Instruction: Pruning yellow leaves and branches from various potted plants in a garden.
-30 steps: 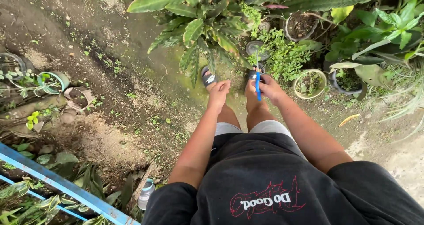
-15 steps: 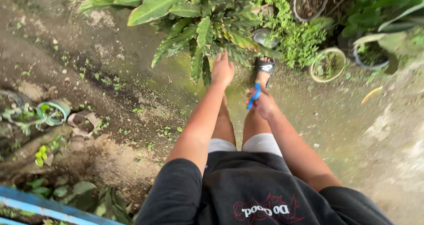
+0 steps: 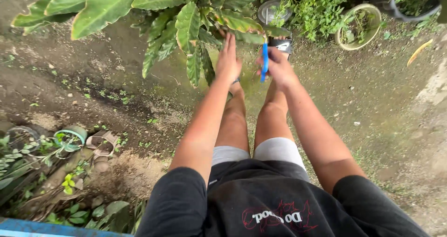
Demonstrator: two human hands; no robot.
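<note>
Right hand [image 3: 278,65] is closed around a blue-handled tool [image 3: 264,62], probably shears or scissors; the working end is hidden among the leaves, so I can't tell whether the blades are parted. The handle's long axis runs straight ahead from the fist, nearly vertical in the head view, with the tip toward the big leafy plant [image 3: 186,18].

Left hand [image 3: 228,60] is flat and open, fingers together and extended forward, fingertips at a mottled leaf [image 3: 237,20]. Whether they actually touch it I can't tell. It holds nothing.

Key geometry: the plant lies directly ahead of both hands and spreads mostly to the left of the left hand. The mottled leaf runs crosswise, roughly at right angles to the tool handle, from just beyond the left fingertips over to the tool's far end. The left hand is nearer the leaf's middle, while the right hand, through the tool, is nearer its right-hand end. Hands are near each other, not touching.

Elsewhere:
- a sandalled foot [image 3: 281,45] just beyond the right hand
- a pale round pot [image 3: 358,27] well to the right of it
- bare damp soil [image 3: 372,102] on both sides
</note>
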